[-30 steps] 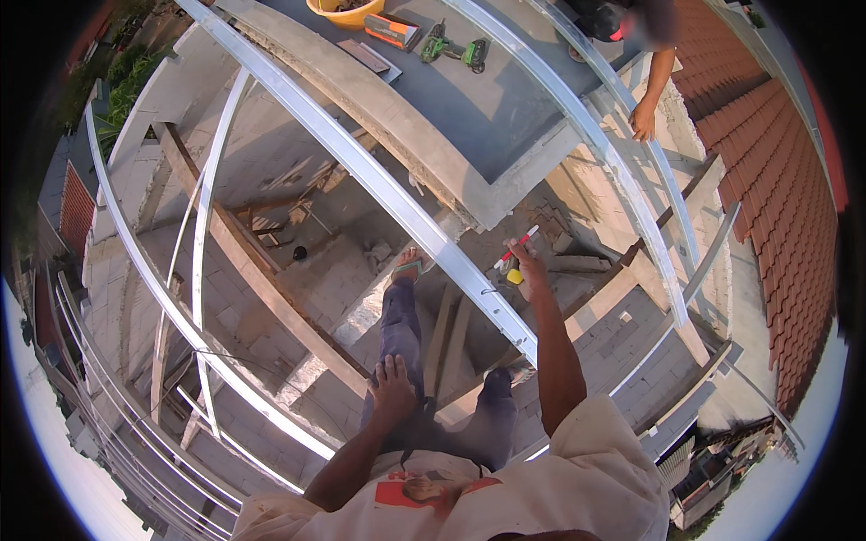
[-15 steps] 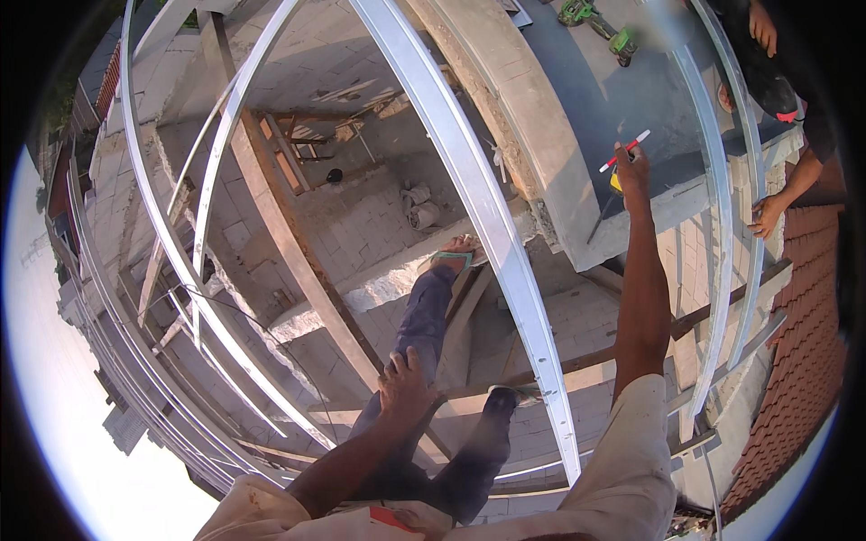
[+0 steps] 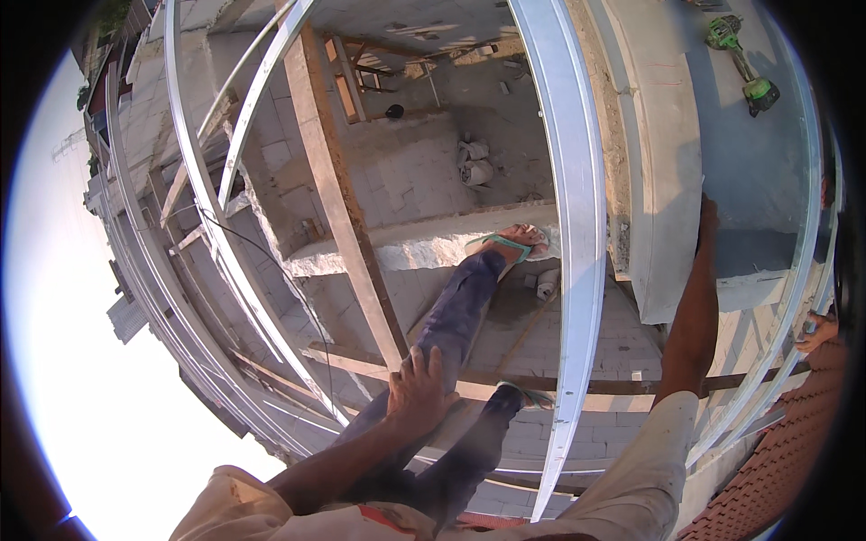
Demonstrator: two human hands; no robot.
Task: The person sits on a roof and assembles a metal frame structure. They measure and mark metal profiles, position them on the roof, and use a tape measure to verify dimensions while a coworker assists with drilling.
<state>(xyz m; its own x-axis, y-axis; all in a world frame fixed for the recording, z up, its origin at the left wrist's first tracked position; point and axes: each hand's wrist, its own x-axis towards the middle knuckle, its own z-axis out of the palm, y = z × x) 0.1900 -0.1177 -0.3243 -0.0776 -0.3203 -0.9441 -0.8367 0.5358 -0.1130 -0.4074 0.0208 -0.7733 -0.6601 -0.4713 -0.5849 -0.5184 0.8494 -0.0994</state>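
Observation:
My left hand (image 3: 421, 388) lies on my raised knee with its fingers spread, holding nothing. My right arm reaches forward along the side of a grey concrete ledge (image 3: 665, 171). At its end my right hand (image 3: 709, 215) is at the ledge's inner edge, above a blue-grey slab (image 3: 749, 171). Its fingers are mostly hidden, and no marker shows in it. Between my arms runs a long silver metal channel (image 3: 577, 180). Farther along the slab lies a green and black cordless drill (image 3: 745, 68), apart from my hand.
One sandalled foot (image 3: 512, 243) stands on a broken wall top; the other is by a wooden beam (image 3: 622, 386). An open drop shows below. A wooden plank (image 3: 336, 180) and curved metal rails (image 3: 216, 225) cross at left. Another person's hand (image 3: 817, 332) is at far right, near roof tiles (image 3: 776, 451).
The view has swung right. My right hand, which held up a red and white marker, has lowered to the ledge, and the marker is out of sight. My left hand stays on my knee.

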